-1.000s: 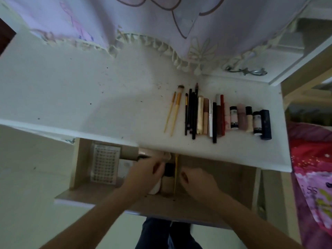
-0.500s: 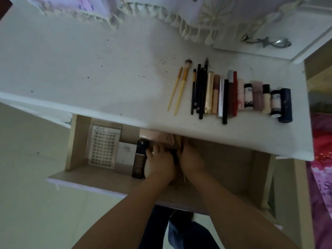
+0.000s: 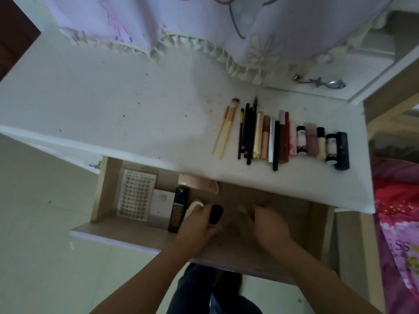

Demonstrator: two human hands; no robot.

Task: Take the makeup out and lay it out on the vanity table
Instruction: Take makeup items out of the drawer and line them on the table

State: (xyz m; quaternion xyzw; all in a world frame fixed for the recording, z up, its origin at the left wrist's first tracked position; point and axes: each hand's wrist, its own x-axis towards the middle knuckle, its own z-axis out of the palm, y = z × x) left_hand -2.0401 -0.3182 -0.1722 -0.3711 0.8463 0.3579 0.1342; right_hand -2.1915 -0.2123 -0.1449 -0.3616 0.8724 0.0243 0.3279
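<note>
Both hands are seen inside the open drawer (image 3: 226,243) below the white surface (image 3: 113,109). A black-capped bottle (image 3: 215,214) is grasped in the curled fingers of the left hand (image 3: 197,227), with a pale rounded item (image 3: 194,206) just beside it. The right hand (image 3: 267,223) is blurred, so whether it is clenched or released cannot be told. A dark foundation bottle (image 3: 178,209), a white box (image 3: 162,201) and a lash tray (image 3: 136,193) lie in the drawer. Brushes, pencils and tubes (image 3: 281,137) are lined up on the surface.
</note>
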